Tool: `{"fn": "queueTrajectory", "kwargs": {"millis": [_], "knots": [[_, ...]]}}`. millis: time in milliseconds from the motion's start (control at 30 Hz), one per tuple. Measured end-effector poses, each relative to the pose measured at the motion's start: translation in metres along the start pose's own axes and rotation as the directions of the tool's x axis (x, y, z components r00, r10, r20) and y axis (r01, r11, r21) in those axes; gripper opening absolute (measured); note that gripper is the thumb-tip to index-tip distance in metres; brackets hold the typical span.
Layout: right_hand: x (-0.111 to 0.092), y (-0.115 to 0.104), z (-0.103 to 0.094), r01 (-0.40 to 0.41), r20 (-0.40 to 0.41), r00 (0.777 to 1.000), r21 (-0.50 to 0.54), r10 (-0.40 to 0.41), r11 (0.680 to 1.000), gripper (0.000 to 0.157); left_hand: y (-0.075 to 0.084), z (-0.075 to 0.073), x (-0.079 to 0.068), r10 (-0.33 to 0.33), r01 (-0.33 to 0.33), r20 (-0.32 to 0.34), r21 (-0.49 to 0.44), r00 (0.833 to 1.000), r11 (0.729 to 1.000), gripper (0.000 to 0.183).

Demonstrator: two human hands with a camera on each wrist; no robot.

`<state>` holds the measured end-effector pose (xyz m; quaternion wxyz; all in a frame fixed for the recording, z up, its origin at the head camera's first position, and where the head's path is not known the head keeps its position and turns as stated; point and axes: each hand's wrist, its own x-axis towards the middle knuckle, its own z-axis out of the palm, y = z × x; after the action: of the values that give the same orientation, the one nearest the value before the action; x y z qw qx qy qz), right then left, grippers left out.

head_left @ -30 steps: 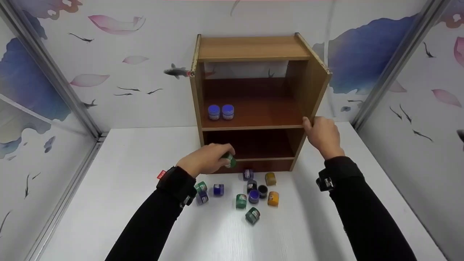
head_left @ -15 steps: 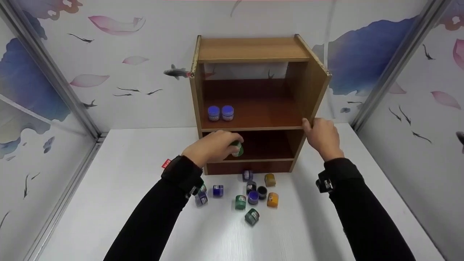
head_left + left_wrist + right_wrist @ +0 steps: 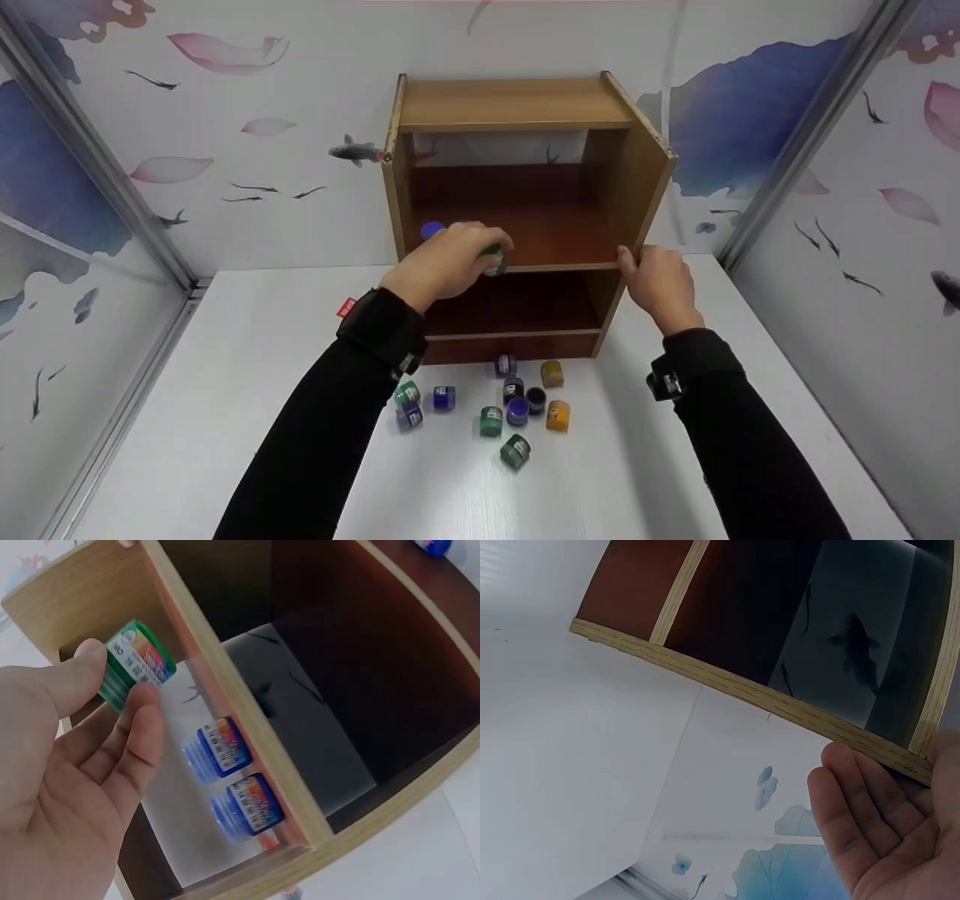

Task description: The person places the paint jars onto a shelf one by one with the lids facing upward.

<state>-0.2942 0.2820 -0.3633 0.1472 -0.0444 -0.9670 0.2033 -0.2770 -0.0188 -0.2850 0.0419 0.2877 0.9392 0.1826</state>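
My left hand pinches a small green paint jar between thumb and fingers, in front of the upper compartment of a wooden shelf unit. Two blue-lidded paint jars stand side by side on the upper board; in the head view the left hand partly covers them. My right hand grips the front edge of the unit's right side panel, thumb on the inner side and fingers along the outside.
Several paint jars lie or stand on the white table before the unit: green, dark green, purple, orange, ochre, black. More jars sit left, including a blue one. Patterned walls surround the table.
My left hand has lifted the green paint jar from below the lower compartment up to the upper board's level. The right hand keeps its hold on the side panel.
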Motion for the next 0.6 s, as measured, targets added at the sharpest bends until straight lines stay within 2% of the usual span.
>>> {"fn": "queueTrajectory", "kwargs": {"millis": [300, 600], "knots": [[-0.001, -0.003, 0.001, -0.006, -0.007, 1.0, -0.013, 0.005, 1.0, 0.049, 0.0, -0.009, 0.019, -0.069, 0.07, -0.01, 0.036, 0.998, 0.997, 0.039], [0.0, 0.001, 0.002, -0.011, -0.003, 1.0, -0.015, 0.011, 1.0, 0.047, -0.006, -0.001, 0.038, -0.082, 0.09, -0.056, 0.154, 0.995, 0.984, 0.039]]}}
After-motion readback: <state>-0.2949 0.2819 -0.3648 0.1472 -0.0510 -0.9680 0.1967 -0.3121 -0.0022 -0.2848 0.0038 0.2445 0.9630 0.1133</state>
